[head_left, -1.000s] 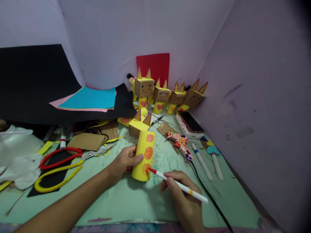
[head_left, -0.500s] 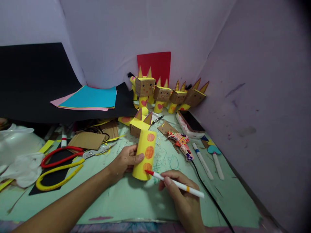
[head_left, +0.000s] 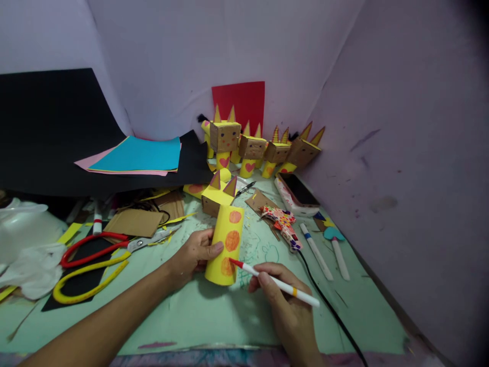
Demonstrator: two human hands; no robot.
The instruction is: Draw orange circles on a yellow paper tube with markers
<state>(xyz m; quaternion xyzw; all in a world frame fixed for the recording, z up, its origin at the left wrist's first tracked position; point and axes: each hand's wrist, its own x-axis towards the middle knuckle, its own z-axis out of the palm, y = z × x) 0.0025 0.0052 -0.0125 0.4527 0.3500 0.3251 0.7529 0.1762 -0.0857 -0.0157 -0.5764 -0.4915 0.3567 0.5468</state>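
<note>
My left hand [head_left: 199, 252] is closed round the left side of a yellow paper tube [head_left: 217, 255], its thumb on the front. Three orange spots run down the tube, which leans slightly to the right. In my right hand [head_left: 278, 293] is a white marker [head_left: 280, 285] with a red tip and an orange band. The marker's tip touches the lowest spot. Just behind the tube lies a yellow-topped cardboard box head [head_left: 214, 199] with two pointed ears.
Red and yellow scissors [head_left: 132, 245] lie at the left. Box-headed figures [head_left: 226, 138] stand at the back. To the right are a patterned glue gun [head_left: 280, 219] with a black cord, a phone [head_left: 298, 188] and a capped marker [head_left: 317, 252].
The marker's tip has moved slightly up on the lowest orange spot. The whole view has shifted a little, so things appear slightly further left.
</note>
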